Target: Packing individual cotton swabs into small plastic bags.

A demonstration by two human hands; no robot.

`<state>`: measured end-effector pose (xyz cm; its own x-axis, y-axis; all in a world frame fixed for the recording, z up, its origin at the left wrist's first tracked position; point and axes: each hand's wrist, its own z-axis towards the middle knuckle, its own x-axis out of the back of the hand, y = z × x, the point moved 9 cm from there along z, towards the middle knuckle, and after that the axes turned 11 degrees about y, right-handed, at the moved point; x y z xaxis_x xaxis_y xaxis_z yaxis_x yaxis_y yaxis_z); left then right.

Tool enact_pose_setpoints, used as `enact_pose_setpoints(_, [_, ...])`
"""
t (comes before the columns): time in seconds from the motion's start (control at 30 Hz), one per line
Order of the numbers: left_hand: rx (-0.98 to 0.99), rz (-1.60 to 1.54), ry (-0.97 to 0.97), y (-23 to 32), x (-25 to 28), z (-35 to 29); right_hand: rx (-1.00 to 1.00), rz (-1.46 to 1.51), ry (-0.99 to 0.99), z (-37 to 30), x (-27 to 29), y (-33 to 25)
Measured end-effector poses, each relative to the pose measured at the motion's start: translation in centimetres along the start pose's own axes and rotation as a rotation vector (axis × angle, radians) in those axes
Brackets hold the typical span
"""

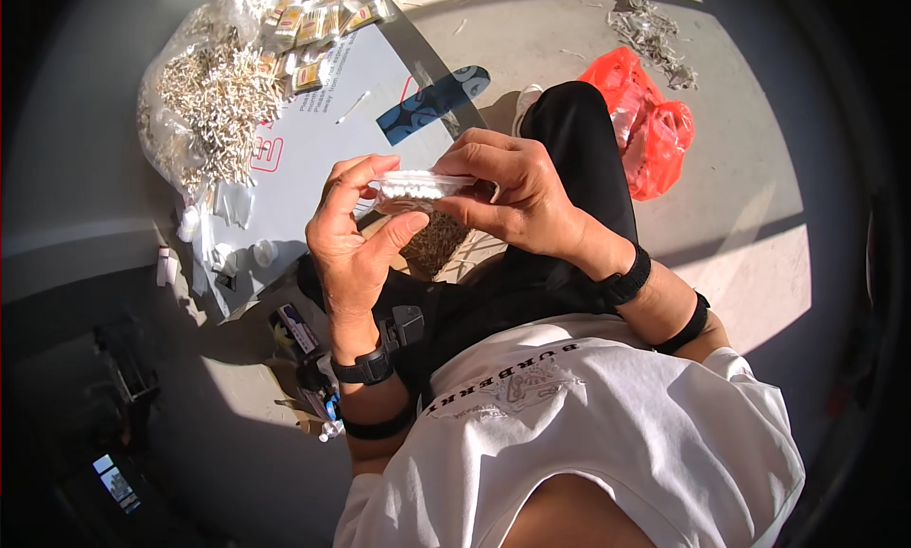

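White shirt (pixel 617 396), nearest. I log clear box (pixel 416 191): clamped between left hand (pixel 349 230) and right hand (pixel 517 189), long axis hand-to-hand.

Clear case (pixel 416 191): right end partly covered by the right hand (pixel 517 185). Brown heap (pixel 435 246), below case: upper side hidden, pieces too small to tell. Swab bag (pixel 213 97), up-left of case: cut by top edge. Red bag (pixel 655 135), right of case: contents unclear. Shoe (pixel 526 104), above-right of case: mostly hidden.
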<state>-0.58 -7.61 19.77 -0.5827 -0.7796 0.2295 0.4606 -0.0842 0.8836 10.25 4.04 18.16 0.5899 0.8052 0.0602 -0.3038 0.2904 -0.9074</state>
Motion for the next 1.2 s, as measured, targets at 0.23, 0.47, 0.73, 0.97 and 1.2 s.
enact_pose_setpoints(0.23, [-0.149, 0.150, -0.053, 3.6, -1.5, 0.3, 0.207, -0.019, 0.018, 0.0, 0.1, -1.6])
enact_pose_setpoints(0.47, [-0.291, 0.169, 0.004, 5.1, -1.5, 0.0, 0.283, -0.052, 0.046, -0.2, 0.4, -3.6])
enact_pose_setpoints(0.73, [-0.347, 0.177, 0.032, 5.4, -1.4, -0.3, 0.245, -0.001, 0.028, 0.0, 0.3, -2.9])
enact_pose_setpoints(0.97, [-0.241, 0.167, 0.034, 5.0, -1.5, -0.3, 0.197, 0.005, 0.050, 0.0, 0.2, -2.6])
enact_pose_setpoints(1.2, [-0.145, 0.075, 0.084, 3.5, -1.5, -0.4, -0.011, 0.077, -0.011, 0.0, -0.9, 0.0])
